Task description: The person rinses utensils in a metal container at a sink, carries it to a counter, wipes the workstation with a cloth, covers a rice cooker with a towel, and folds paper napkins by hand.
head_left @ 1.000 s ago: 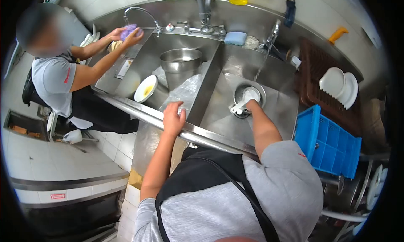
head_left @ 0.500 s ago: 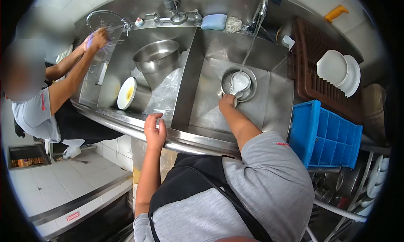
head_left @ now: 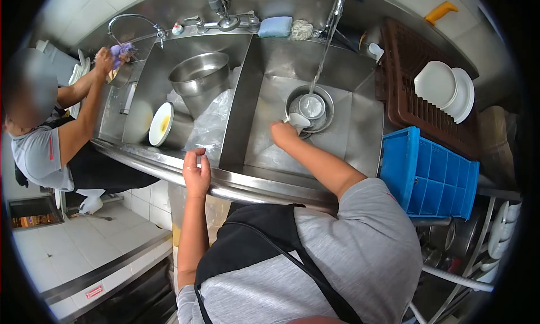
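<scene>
Fingers closed on its handle, my right hand [head_left: 284,135] holds a white ladle [head_left: 298,120] in the right sink basin. Beside the ladle stands a round metal pot [head_left: 328,110], and a stream of tap water [head_left: 318,73] falls into it. A small round clear or whitish vessel [head_left: 311,106] shows inside the pot; whether it is part of the ladle I cannot tell. Over the sink's front edge [head_left: 247,190], my left hand [head_left: 196,171] is raised with its fingers partly spread and nothing in them.
The left basin holds a large metal pot [head_left: 199,73], plastic film [head_left: 211,121] and a stained white bowl [head_left: 161,124]. A co-worker's hands [head_left: 105,62] hold a purple scrubber [head_left: 121,52]. At right are a brown rack [head_left: 400,93] with white plates [head_left: 436,85] and a blue crate [head_left: 400,158].
The view has shifted, so the sink appears further left. My right hand has moved from over the pot to its near left side, still on the white ladle. The co-worker's hands have moved with the scrubber.
</scene>
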